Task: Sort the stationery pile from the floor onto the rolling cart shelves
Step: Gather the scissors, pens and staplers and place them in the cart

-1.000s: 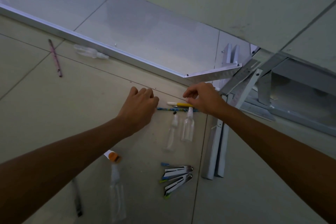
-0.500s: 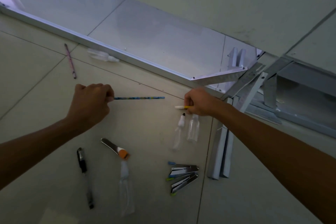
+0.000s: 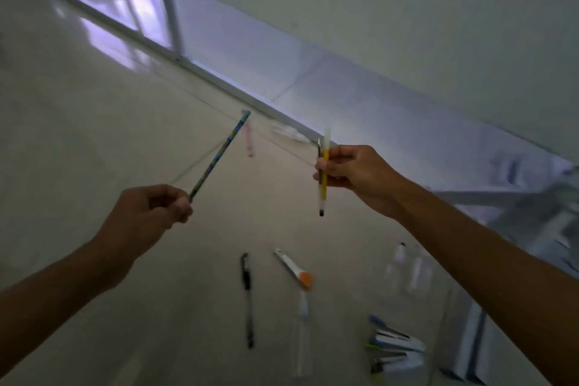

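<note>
My left hand [image 3: 147, 216] pinches the lower end of a blue patterned pencil [image 3: 219, 155], which points up and to the right above the floor. My right hand [image 3: 354, 171] grips a yellow and white pen [image 3: 325, 172] held upright, with a thin dark stick beside it in the same grip. On the floor below lie a black pen [image 3: 247, 298], a white cutter with an orange end [image 3: 294, 269], clear small bottles [image 3: 407, 269], a clear bottle [image 3: 302, 332] and staplers [image 3: 394, 346]. A pink pencil [image 3: 249, 141] lies farther off. The cart is not in view.
A metal-framed glass panel [image 3: 175, 25] runs along the wall from top left to right. White metal bars [image 3: 470, 341] and a heap of metal parts [image 3: 539, 216] lie at the right edge. Another clear bottle [image 3: 288, 133] lies by the wall.
Both hands have risen off the floor with what they hold. The blue pencil now tilts upward and the yellow pen stands upright. The view has swung left and blurred.
</note>
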